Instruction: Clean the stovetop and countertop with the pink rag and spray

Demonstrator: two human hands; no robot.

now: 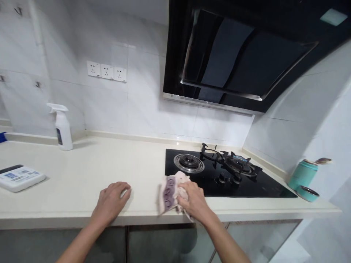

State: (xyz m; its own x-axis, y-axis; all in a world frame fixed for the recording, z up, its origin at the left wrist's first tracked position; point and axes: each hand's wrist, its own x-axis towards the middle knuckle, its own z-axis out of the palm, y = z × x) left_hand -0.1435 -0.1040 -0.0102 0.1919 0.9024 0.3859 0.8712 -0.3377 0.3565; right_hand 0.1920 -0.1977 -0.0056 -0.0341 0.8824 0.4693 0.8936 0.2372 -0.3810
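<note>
cream countertop (82,164) meets white wall tiles (153,109) beside a black gas hob (260,186)

A blue object (1,137) at 9 o'clock is cut off by the left edge, kind unclear. Range hood (241,47) cut off at 1 o'clock. Print on the white package (19,178) is too small to read. The right hand (195,200) hides part of the patterned cloth (170,191). Left forearm (79,241) and right forearm (227,243) cut off at 6 o'clock.

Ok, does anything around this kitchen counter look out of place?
The teal canister at the right end of the counter appears tilted, with a round teal lid lying apart beside it, so it looks left open.
</note>
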